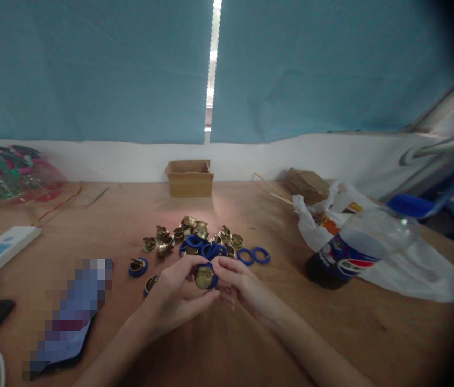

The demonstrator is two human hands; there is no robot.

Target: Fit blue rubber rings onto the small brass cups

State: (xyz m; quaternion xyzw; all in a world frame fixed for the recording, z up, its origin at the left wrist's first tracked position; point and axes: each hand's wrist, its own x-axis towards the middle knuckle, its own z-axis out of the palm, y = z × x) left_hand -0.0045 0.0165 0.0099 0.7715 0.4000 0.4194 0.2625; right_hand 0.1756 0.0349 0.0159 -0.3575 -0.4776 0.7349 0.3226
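Observation:
Between my two hands is a brass-coloured round metal cap (204, 277) with a blue ring around its edge. My left hand (174, 290) pinches its left side, and my right hand (243, 282) grips the ring's upper right with thumb and fingers. Beyond them lies a pile of similar brass metal caps (200, 230), with several blue rings (209, 251) among them. Two loose blue rings (261, 255) lie to the right of the pile. A cap with a blue ring on it (138, 266) rests to the left, and another (151, 285) is partly hidden by my left hand.
A small open cardboard box (190, 185) stands at the back. On the right, a cola bottle (347, 252) leans over a white plastic bag (416, 277). At left are a phone (69, 322), a white power strip (3, 252) and clear-wrapped goods (9, 172).

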